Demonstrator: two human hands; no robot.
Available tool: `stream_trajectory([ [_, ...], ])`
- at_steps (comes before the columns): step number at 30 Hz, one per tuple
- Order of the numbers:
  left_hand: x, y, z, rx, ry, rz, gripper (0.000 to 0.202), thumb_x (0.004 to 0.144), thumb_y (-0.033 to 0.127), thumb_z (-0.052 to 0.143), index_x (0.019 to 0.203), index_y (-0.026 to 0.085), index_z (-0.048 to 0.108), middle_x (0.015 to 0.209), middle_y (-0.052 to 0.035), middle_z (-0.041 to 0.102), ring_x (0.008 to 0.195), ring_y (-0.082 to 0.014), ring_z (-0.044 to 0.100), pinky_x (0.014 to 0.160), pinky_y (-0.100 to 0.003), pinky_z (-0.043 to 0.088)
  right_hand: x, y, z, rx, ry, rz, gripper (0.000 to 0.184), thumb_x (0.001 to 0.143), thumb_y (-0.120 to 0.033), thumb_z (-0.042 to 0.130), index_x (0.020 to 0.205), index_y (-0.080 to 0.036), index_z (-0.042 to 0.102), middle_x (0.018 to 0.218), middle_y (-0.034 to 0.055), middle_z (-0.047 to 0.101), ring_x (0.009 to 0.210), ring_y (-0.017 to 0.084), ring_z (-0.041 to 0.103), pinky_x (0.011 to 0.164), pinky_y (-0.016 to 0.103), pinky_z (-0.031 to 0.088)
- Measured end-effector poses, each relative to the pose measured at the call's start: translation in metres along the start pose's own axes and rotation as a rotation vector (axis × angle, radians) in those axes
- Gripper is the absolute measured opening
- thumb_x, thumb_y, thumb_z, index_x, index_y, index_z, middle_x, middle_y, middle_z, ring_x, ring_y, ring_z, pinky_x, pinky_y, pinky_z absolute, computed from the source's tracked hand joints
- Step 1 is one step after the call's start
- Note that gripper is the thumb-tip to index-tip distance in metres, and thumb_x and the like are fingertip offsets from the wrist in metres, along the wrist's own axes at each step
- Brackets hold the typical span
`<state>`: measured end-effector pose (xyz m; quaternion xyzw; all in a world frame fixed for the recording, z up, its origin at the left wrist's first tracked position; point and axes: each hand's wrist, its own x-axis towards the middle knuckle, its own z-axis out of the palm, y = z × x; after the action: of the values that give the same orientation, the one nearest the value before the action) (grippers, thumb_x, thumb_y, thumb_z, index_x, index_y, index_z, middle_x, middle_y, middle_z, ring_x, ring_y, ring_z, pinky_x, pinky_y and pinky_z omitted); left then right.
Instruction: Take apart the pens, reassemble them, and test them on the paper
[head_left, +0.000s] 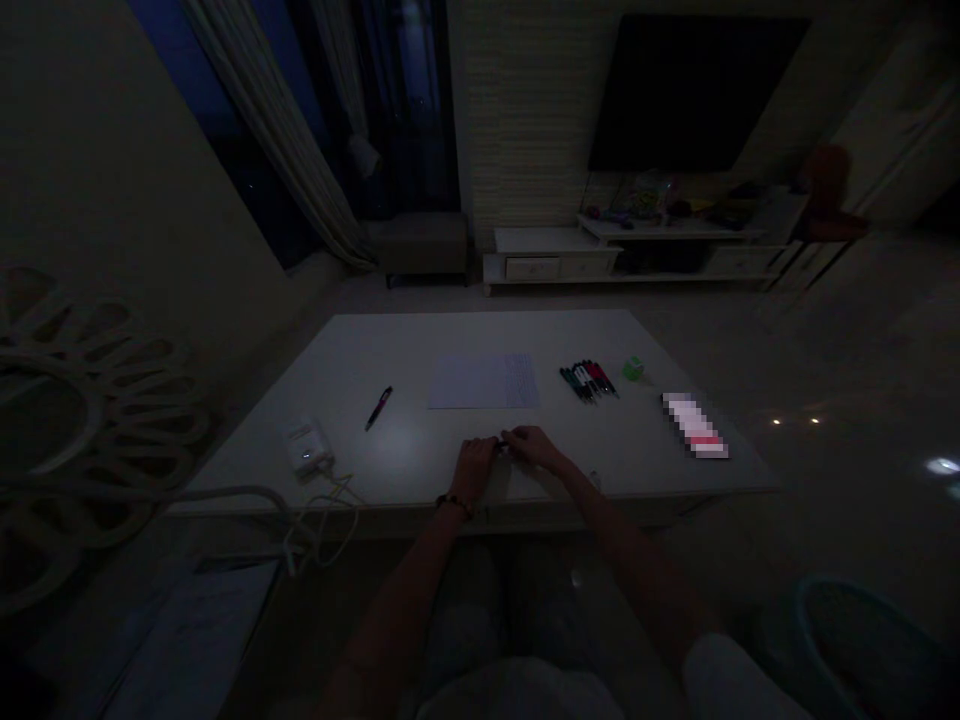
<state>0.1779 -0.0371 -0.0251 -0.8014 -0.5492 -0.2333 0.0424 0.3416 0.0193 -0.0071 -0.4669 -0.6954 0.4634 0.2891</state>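
My left hand (pixel 474 466) rests at the front of the white table, its fingers curled in toward my right hand. My right hand (pixel 531 446) is pinched beside it, thumb and fingertips together. Between the two sets of fingertips shows a small dark item (pixel 501 444), too small and dim to name, with a pale bit below it. Just beyond the hands lies a sheet of paper (pixel 472 382) with lines of writing along its right side. A single dark pen (pixel 379 408) lies to the left. Several pens (pixel 589 381) are bunched to the right of the paper.
A green round object (pixel 634 369) and a phone (pixel 694 425) lie at the table's right. At the left are a white charger box (pixel 306 447) and tangled cables (pixel 330 515). A small clear item (pixel 595 479) sits near my right forearm. A teal bin (pixel 817 620) stands at lower right.
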Motion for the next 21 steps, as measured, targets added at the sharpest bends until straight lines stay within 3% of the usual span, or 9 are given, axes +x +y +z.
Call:
stream_trajectory([
  [5,-0.0003,-0.0007,0.0003,0.015,-0.004,-0.003,0.017,0.091,0.022,0.04,0.101,0.018,0.053,0.084,-0.0054,0.063,0.08,-0.0184,0.056,0.074,-0.033,0.037,0.0026,0.0027,0.0006,0.034,0.0,-0.049,0.032,0.068,-0.043,0.064,0.079,-0.013,0.065,0.076,0.0064,0.067,0.066,0.015,0.06,0.058,0.023,0.043],
  [9,-0.0004,-0.0009,0.0009,0.033,-0.015,-0.002,0.017,0.091,0.022,0.04,0.102,0.017,0.052,0.084,-0.0048,0.063,0.08,-0.0184,0.056,0.074,-0.033,0.037,0.0014,0.0002,-0.0005,-0.018,-0.018,0.014,0.037,0.075,-0.048,0.055,0.067,-0.013,0.064,0.061,0.0048,0.064,0.056,0.014,0.057,0.053,0.023,0.041],
  [13,-0.0008,-0.0008,0.0005,0.042,-0.004,0.009,0.015,0.091,0.021,0.042,0.102,0.017,0.051,0.086,-0.0053,0.063,0.08,-0.0188,0.055,0.075,-0.033,0.037,0.001,-0.0006,-0.0009,0.023,-0.035,0.002,0.033,0.069,-0.044,0.063,0.08,-0.013,0.066,0.071,0.0055,0.067,0.059,0.014,0.057,0.053,0.022,0.041],
  [16,-0.0012,-0.0007,0.0,0.039,0.003,0.014,0.017,0.091,0.022,0.04,0.103,0.017,0.051,0.087,-0.0056,0.063,0.082,-0.0186,0.055,0.075,-0.033,0.037,0.0021,-0.0002,-0.0008,0.002,-0.044,0.05,0.037,0.074,-0.047,0.056,0.071,-0.011,0.066,0.063,0.0059,0.065,0.055,0.013,0.056,0.051,0.022,0.04],
  [21,-0.0013,-0.0009,0.0008,0.049,-0.015,0.003,0.016,0.091,0.023,0.04,0.102,0.018,0.051,0.087,-0.0052,0.063,0.081,-0.0184,0.055,0.075,-0.033,0.037,0.0021,-0.0031,-0.0023,0.012,-0.049,0.041,0.037,0.07,-0.048,0.063,0.079,-0.012,0.066,0.07,0.0047,0.066,0.058,0.012,0.057,0.052,0.021,0.041],
])
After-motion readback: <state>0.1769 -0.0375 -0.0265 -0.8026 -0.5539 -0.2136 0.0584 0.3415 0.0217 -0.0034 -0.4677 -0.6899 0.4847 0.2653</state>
